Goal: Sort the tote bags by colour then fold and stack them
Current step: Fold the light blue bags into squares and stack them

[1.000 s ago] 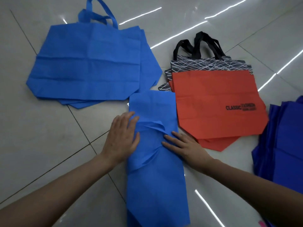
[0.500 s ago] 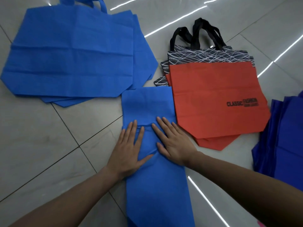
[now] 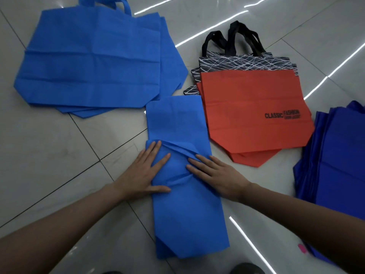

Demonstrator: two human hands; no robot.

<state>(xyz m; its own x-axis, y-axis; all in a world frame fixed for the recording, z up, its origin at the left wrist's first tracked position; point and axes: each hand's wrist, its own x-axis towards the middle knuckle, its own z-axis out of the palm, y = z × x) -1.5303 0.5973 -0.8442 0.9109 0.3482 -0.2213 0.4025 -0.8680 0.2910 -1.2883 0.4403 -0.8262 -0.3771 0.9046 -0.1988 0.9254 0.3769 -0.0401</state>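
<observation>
**Folded blue tote [image 3: 185, 214] pressed flat**

The tote was laid lengthwise on the tiled floor [image 3: 59, 155], near the blue pile [image 3: 92, 62] and just beside the red bags [image 3: 252, 107]. It was pressed by the left hand [image 3: 145, 176] and the right hand [image 3: 215, 175], fingers straight, nothing gripped.

Both hands lie flat on a folded light-blue tote bag [image 3: 187, 204] at frame centre: left hand [image 3: 143, 173], right hand [image 3: 219, 174]. Light-blue stack [image 3: 88, 62] upper left, orange stack [image 3: 252, 119] right, dark-blue stack [image 3: 339, 155] far right, on the tiled floor [image 3: 49, 155].
</observation>
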